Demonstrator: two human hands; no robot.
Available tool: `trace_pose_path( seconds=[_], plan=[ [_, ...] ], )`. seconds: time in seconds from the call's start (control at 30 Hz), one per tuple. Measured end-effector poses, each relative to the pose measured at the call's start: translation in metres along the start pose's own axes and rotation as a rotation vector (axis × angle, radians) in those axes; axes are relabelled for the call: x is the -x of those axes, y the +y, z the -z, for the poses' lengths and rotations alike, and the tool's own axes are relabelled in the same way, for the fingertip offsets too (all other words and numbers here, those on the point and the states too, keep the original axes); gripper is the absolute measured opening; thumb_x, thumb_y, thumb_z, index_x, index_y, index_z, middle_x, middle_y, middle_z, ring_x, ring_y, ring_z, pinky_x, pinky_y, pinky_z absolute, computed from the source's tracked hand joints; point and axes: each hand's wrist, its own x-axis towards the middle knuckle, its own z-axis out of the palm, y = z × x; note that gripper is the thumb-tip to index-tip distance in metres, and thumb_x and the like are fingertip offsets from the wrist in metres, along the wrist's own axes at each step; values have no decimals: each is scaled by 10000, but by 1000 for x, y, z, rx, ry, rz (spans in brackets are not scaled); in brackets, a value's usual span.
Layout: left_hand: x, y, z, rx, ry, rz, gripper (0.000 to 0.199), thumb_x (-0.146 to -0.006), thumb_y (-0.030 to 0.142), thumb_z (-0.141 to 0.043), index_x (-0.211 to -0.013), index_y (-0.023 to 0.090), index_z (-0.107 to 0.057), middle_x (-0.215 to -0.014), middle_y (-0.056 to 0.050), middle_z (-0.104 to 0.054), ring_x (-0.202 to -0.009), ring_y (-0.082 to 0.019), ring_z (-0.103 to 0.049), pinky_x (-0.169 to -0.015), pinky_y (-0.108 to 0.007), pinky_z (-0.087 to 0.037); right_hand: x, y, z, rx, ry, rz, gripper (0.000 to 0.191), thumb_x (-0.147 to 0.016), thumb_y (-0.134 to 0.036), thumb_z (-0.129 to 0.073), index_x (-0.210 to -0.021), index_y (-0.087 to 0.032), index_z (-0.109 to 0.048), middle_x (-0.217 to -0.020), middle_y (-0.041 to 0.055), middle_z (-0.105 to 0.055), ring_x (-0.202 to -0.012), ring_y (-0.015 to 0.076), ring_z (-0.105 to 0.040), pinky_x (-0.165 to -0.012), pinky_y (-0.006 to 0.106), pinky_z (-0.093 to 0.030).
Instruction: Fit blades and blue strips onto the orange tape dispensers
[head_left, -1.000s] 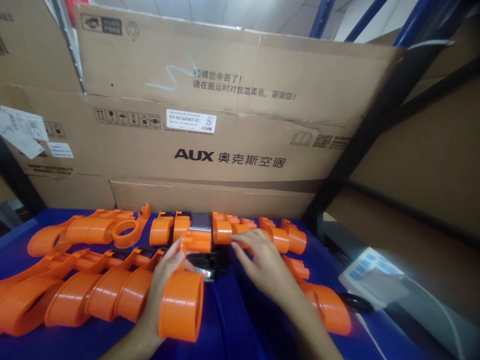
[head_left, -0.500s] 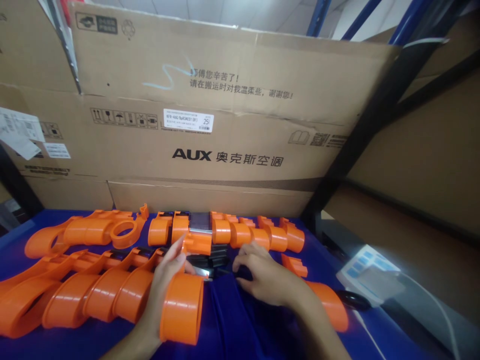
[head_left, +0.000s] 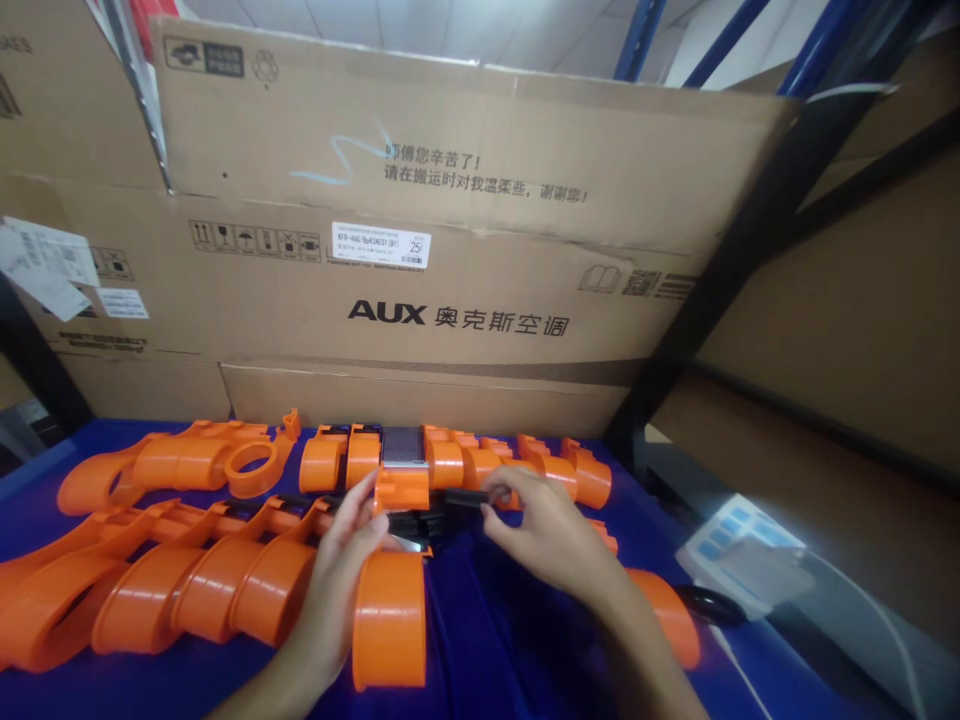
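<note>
An orange plastic piece with a wide ring (head_left: pixel 390 620) at its lower end is in my left hand (head_left: pixel 349 540), whose fingers and thumb close on its upper part. My right hand (head_left: pixel 532 515) pinches one end of a black strip-like part (head_left: pixel 463 497) between thumb and fingers. The strip's other end points left, close to the orange piece. Below it, between my hands, lie more black parts (head_left: pixel 420 524), partly hidden by the orange piece.
Orange ring pieces (head_left: pixel 202 590) fill the left side of the blue surface (head_left: pixel 67 690), with another row (head_left: pixel 442 465) behind. A large cardboard box (head_left: pixel 465 230) stands at the back. At right are a white-blue box (head_left: pixel 739 550), a cable and a black rack post (head_left: pixel 720 250).
My right hand has risen slightly, and the black strip now shows in its fingers. My left hand has shifted right with the orange piece, whose ring hangs more upright.
</note>
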Motion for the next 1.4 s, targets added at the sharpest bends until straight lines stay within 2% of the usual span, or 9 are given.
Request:
trace_pose_path(
  seconds=[0.2, 0.4, 0.53, 0.77, 1.0, 1.1, 1.17, 1.27, 1.4],
  plan=[
    [0, -9, 1, -35, -133, -83, 729, -829, 401, -765, -1489, 265, -486, -1124, -72, -722, -817, -194, -700, -826, -319, -542, 0, -18, -8, -146, 373, 115, 119, -869, -165, -635, -970, -223, -659, -901, 40, -702, -831, 218, -658, -768, 354, -525],
    [3, -11, 1, -68, -216, -161, 636, -880, 362, -728, -1467, 316, -488, -1339, -83, -664, -951, -199, -703, -909, -315, -540, 1, -32, -19, -199, 335, 253, 167, -906, -143, -650, -1037, -245, -669, -992, 37, -725, -952, 229, -667, -869, 395, -524],
    [6, -11, 1, -94, -248, -161, 628, -885, 369, -724, -1466, 317, -491, -1330, -93, -665, -952, -207, -707, -860, -303, -550, 1, -37, -22, -189, 357, 267, 172, -911, -144, -654, -1046, -250, -670, -1003, 40, -744, -959, 239, -665, -876, 410, -506],
    [5, -10, 1, -89, -252, -174, 605, -888, 364, -725, -1451, 348, -503, -1235, -58, -687, -861, -164, -679, -826, -290, -555, 0, -36, -25, -213, 303, 275, 155, -927, -166, -648, -1057, -246, -678, -1037, 58, -738, -997, 242, -660, -914, 435, -494],
    [4, -5, 2, -28, -184, -120, 671, -844, 371, -752, -1460, 298, -495, -1237, -90, -704, -876, -203, -717, -843, -328, -562, -2, -28, -20, -283, 226, 225, 235, -974, -242, -616, -1195, -277, -687, -1156, 64, -733, -1083, 248, -662, -959, 428, -505],
    [4, -1, 1, 25, -153, -93, 741, -808, 362, -771, -1479, 262, -474, -1198, -104, -726, -921, -242, -730, -858, -346, -563, -4, -16, -13, -197, 218, 109, 172, -988, -280, -579, -1072, -243, -724, -1043, 75, -752, -984, 256, -682, -894, 420, -526],
    [2, 1, 2, 49, -118, -79, 777, -781, 346, -778, -1486, 241, -467, -1151, -107, -742, -883, -243, -736, -824, -339, -568, -4, -7, -9, -85, 119, 57, 150, -966, -280, -599, -920, -230, -733, -905, 60, -741, -877, 246, -673, -810, 395, -534],
    [-2, 0, 4, 57, -67, -33, 787, -755, 302, -767, -1479, 237, -468, -981, -65, -765, -709, -194, -711, -700, -298, -559, 0, 5, -7, 55, -59, 54, 52, -881, -212, -688, -856, -233, -730, -818, 36, -705, -807, 236, -647, -737, 365, -526],
    [-3, -4, 5, -10, -44, 12, 678, -789, 306, -729, -1422, 222, -501, -626, 23, -674, -541, -155, -607, -573, -245, -489, 7, 10, -16, 94, -172, 81, 177, -808, -118, -732, -933, -242, -738, -868, 33, -697, -819, 219, -652, -750, 343, -523]
  ],
)
